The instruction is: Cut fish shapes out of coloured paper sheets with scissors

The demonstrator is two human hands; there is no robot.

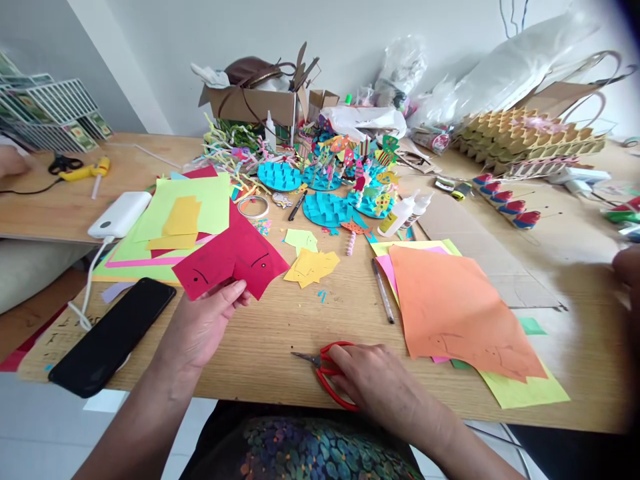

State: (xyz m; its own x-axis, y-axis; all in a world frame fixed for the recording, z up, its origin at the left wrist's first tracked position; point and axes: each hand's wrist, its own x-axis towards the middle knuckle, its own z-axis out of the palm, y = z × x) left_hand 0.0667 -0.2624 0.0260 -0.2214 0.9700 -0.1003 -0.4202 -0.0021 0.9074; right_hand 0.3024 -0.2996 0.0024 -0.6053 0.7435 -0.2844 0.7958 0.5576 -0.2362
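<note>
My left hand [215, 313] pinches a piece of red paper [230, 257] by its lower edge, holding it up above the table. Drawn eyes and curved lines mark the paper in dark ink. Low on the table, my right hand [373, 377] is closed around the red handles of a pair of scissors [327, 363], whose pointed blades face left. Small yellow paper cut-outs [313, 267] lie between and beyond my hands. To the right of them is an orange sheet [450, 303] with pencil drawings, on top of other coloured sheets.
A black phone [113, 337] and a white power bank [120, 215] lie at left. A pen [383, 292] rests beside the orange sheet. Blue decorated discs [327, 208], glue bottles [397, 215] and egg trays [530, 143] stand farther back. Another person's hand [627, 267] shows at the right edge.
</note>
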